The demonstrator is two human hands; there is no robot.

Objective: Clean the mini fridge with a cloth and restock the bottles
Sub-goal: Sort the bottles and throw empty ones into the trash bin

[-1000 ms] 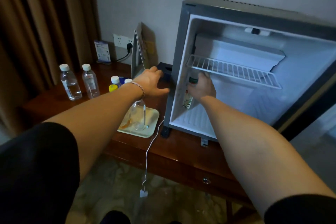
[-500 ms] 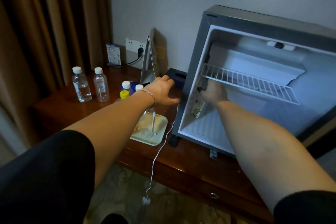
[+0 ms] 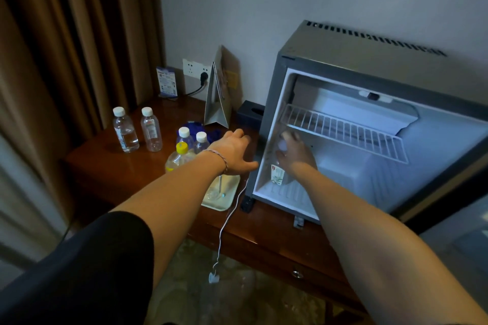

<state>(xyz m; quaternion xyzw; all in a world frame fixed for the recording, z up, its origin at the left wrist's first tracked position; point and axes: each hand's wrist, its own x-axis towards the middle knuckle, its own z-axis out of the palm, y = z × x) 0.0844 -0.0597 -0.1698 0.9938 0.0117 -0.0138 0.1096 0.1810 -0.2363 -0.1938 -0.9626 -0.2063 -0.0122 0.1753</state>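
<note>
Bottle (image 3: 277, 174) with a green-printed white label stood at the front left corner of the open mini fridge (image 3: 369, 124), under the wire shelf (image 3: 343, 130). Its long axis ran roughly upright, leaning a little with the top toward the back. Its cap was hidden by the hand and motion blur, so its colour could not be told.

The right hand (image 3: 295, 154) reached into the fridge and lay over the upper part of that bottle, its fingers blurred; they seemed loosely spread against the bottle, but whether they gripped it could not be told. The left hand (image 3: 233, 152), with a bracelet at the wrist, was outstretched beside the fridge's left outer wall, fingers relaxed and nearly straight, thumb apart, holding nothing; whether it touched the fridge was unclear.

The fridge was grey outside, white inside, and sat on the right of the wooden counter (image 3: 105, 166). On the counter to the left stood two clear water bottles (image 3: 137, 133) with white caps, well apart from the fridge. Nearer the left hand stood two more white-capped bottles (image 3: 192, 138) and a yellow-capped bottle (image 3: 179, 155), close together. A pale tray (image 3: 224, 199) lay just beside the fridge's front left corner, and a white cable (image 3: 224, 227) hung over the counter edge.
</note>
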